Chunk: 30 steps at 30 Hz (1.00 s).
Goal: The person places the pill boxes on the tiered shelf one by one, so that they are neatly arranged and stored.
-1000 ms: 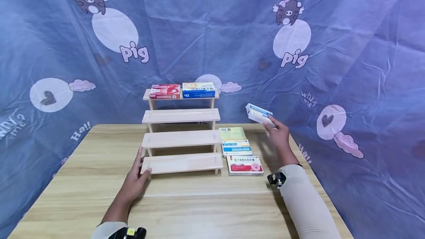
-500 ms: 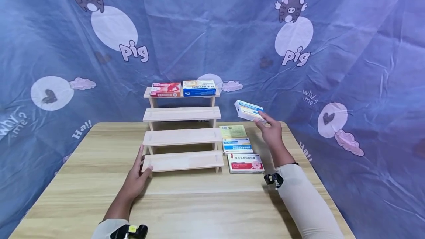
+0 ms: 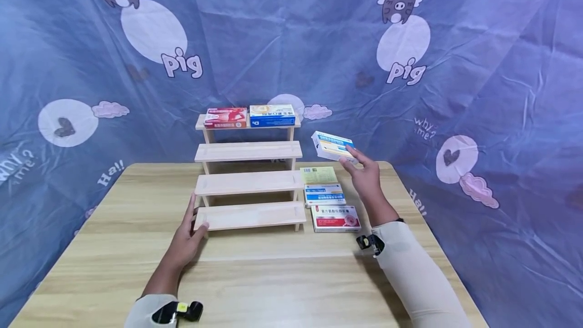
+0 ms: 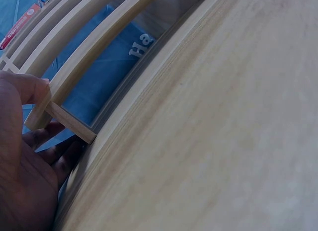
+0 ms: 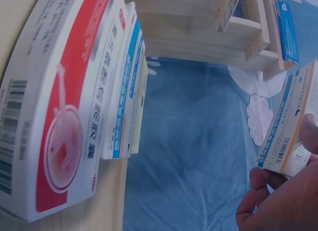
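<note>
A four-step wooden display rack [image 3: 250,215] stands at the middle of the table. My left hand [image 3: 184,243] holds the left end of its lowest step, thumb on the board's top and fingers [image 4: 62,156] around the side. To the right of the rack, my right hand [image 3: 368,182] pinches a white, blue and yellow medicine box [image 3: 329,146] by its right end, raised to about the height of the second step from the top. In the right wrist view the thumb lies over that box's printed side [image 5: 293,121].
On the top step lie a red medicine box [image 3: 225,118] and a blue-and-white one [image 3: 272,115]. Right of the rack, a yellow-green box [image 3: 317,174], a blue-and-white box [image 3: 325,195] and a red-and-white box [image 3: 336,218] lie in a column. A blue printed curtain [image 3: 282,54] hangs behind.
My right hand has carried the medicine box leftward, closer to the rack's right side. The left hand keeps its hold on the lowest step. The head view has tilted slightly.
</note>
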Available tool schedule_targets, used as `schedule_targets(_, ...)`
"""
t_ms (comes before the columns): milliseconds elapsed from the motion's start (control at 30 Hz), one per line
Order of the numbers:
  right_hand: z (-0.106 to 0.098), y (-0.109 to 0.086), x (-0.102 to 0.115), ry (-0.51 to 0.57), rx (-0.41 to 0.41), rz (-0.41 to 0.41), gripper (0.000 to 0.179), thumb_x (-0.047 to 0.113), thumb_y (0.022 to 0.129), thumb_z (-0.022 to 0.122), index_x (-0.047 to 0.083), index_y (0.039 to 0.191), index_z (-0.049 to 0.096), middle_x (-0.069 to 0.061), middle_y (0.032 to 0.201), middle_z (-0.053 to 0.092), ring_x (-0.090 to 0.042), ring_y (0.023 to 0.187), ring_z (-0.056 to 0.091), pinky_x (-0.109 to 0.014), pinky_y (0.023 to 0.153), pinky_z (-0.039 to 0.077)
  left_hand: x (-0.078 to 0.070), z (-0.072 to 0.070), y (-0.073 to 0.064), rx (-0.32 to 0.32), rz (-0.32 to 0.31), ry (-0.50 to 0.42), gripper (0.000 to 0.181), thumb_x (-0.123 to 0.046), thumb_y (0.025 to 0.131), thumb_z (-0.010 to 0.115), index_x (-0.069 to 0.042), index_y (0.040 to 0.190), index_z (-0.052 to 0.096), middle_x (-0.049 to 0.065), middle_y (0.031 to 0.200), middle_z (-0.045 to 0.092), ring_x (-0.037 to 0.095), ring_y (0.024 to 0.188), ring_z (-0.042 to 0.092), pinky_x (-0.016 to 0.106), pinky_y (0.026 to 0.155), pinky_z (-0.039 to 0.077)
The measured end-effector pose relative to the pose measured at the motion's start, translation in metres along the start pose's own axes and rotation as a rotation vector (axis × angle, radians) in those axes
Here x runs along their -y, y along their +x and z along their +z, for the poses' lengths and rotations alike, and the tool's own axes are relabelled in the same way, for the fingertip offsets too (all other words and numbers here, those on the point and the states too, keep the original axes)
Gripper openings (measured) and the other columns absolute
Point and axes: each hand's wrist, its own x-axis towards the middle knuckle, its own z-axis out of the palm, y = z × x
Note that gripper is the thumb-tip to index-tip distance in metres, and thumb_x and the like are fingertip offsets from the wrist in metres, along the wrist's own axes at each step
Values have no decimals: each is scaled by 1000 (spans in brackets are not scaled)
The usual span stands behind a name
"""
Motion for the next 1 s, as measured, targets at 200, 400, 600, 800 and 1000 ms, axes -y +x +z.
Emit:
schedule_targets(200,7,3,8,-5,19,-27,53,19,103,79,14,153,65,-14,169,50,-30,166,36,-52,136,26,-3,-2,3,-2,-7,-11,92,-16,114,56,-33,177,-8,33,172,31,53,148,50,6,95,40)
schedule_targets(400,13,2,14,-12,5,-35,52,19,102,80,14,152,66,-13,168,52,-28,166,37,-51,136,26,-2,-2,3,12,-17,-19,92,-18,115,56,-34,176,-10,34,173,28,54,151,46,3,94,37)
schedule_targets(600,18,1,19,-19,6,-69,53,18,100,82,14,150,67,-14,167,54,-29,164,40,-52,132,34,-2,-3,2,16,-35,-9,91,-20,115,56,-35,176,-10,33,175,26,56,154,44,2,94,35)
schedule_targets(800,28,0,29,-7,15,-106,51,20,98,85,13,147,71,-15,163,58,-30,162,44,-52,128,41,-4,-4,1,20,-27,-2,90,-22,116,56,-36,176,-10,33,175,26,55,155,43,3,95,35)
schedule_targets(1000,42,-2,40,-16,39,-138,51,24,96,87,14,144,73,-12,156,65,-29,160,47,-53,128,41,-6,-2,1,16,-17,0,89,-19,116,54,-34,176,-9,34,174,27,55,153,44,2,94,34)
